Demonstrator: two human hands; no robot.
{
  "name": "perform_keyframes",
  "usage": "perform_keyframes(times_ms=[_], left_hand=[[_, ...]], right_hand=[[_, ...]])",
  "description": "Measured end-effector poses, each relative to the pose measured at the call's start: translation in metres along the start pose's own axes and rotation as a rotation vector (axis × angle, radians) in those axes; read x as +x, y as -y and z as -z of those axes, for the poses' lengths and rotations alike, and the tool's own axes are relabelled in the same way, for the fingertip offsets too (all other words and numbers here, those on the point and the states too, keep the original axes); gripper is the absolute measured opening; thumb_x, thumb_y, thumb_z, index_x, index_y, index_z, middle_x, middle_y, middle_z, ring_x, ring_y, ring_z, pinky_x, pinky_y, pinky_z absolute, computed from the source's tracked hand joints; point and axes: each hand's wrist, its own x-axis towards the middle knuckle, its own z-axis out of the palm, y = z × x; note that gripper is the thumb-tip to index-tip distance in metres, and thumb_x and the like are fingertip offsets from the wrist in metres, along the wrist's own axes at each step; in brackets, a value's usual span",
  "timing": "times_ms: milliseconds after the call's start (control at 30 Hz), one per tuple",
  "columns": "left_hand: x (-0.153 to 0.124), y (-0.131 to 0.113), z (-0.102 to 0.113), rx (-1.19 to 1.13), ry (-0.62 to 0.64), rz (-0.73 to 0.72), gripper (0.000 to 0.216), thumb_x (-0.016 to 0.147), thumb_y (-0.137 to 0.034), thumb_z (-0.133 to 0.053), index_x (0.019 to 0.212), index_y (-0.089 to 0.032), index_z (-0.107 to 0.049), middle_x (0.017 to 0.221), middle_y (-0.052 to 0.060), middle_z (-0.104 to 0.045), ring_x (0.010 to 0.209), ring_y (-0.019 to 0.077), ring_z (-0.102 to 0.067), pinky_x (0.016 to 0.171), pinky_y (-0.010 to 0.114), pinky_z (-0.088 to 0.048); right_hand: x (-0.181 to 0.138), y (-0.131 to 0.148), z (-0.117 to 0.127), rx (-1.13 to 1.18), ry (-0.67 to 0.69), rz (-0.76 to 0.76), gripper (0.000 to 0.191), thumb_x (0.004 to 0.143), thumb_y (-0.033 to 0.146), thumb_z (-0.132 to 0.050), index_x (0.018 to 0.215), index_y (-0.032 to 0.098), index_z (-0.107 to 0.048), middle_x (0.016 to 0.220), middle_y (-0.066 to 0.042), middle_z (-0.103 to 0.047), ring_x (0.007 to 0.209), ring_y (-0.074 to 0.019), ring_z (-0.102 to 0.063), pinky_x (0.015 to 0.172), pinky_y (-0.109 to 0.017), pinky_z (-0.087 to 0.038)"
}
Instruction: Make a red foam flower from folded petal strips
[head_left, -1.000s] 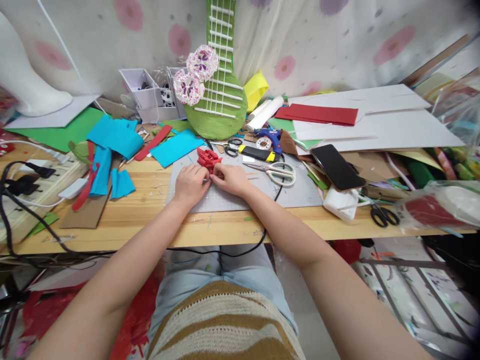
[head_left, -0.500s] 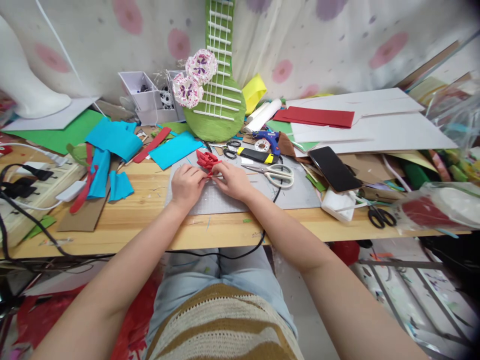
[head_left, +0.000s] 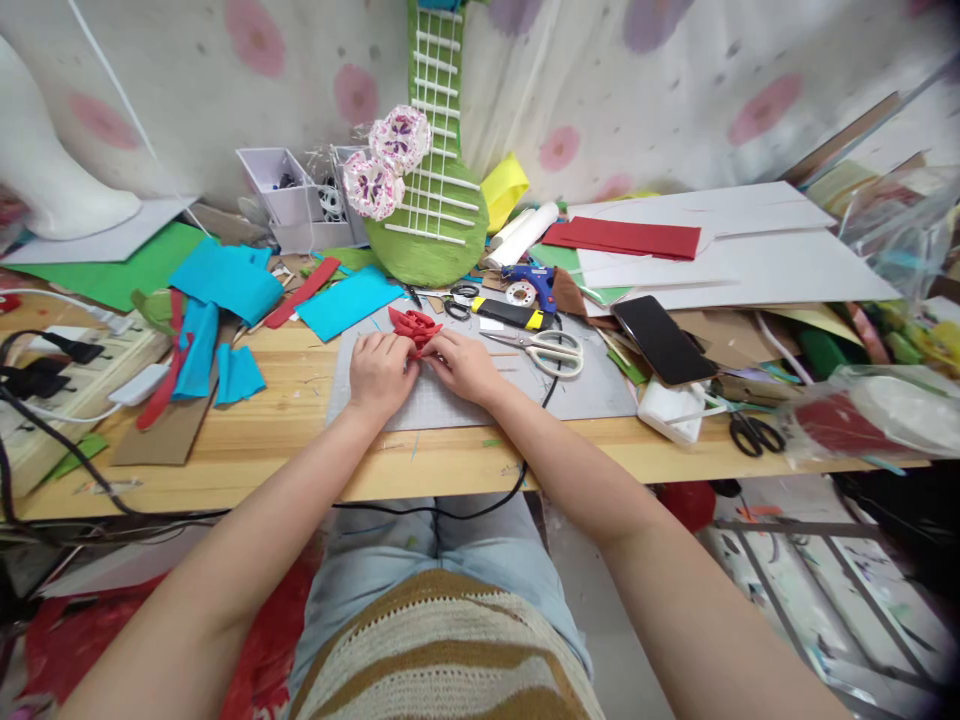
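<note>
A red crepe-paper flower [head_left: 414,326] with folded petals is between my hands, over the grey cutting mat [head_left: 450,405]. My left hand [head_left: 382,370] closes on its near left side, fingers curled. From the right, my right hand [head_left: 461,364] pinches the flower's lower end, the fingertips of both hands nearly meeting. What lies under the fingers is hidden. White-handled scissors [head_left: 551,352] rest on the mat right of my right hand, beside thin sticks [head_left: 504,354]. A yellow-and-black utility knife [head_left: 514,314] lies just beyond.
Blue paper pieces [head_left: 349,302] and a power strip [head_left: 82,400] lie left. A green guitar-shaped piece [head_left: 431,240] with paper flowers stands behind. A blue glue gun [head_left: 534,285], phone [head_left: 664,340] and black scissors [head_left: 756,434] are right. A black cable [head_left: 547,405] crosses the mat.
The red flower has turned, its petals now spread wider above my fingers. My right hand's fingers have drawn in closer around its base. The view has shifted slightly.
</note>
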Motion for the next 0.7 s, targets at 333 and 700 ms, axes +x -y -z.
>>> perform_keyframes(times_ms=[333,700], left_hand=[[-0.0013,0.0014,-0.0014,0.062,-0.073,-0.085,0.005,0.074,-0.021,-0.057,0.08,-0.02,-0.057,0.076,0.005,-0.063,0.079,0.0243,-0.051,0.073,0.036,-0.034],[-0.0017,0.0073,0.0011,0.072,-0.135,-0.217,0.027,0.087,-0.031,-0.05,0.063,-0.02,-0.057,0.066,0.004,-0.06,0.072,0.0205,-0.047,0.07,0.036,-0.031]], right_hand=[[0.0012,-0.003,-0.001,0.122,0.042,-0.1,0.011,0.086,0.021,-0.05,0.088,0.018,-0.061,0.094,-0.005,-0.065,0.086,-0.0161,-0.058,0.077,-0.027,-0.042],[0.0,0.002,0.0067,-0.006,0.11,-0.029,0.015,0.084,0.025,-0.053,0.096,0.018,-0.057,0.102,-0.006,-0.062,0.09,-0.0175,-0.056,0.07,-0.026,-0.039]])
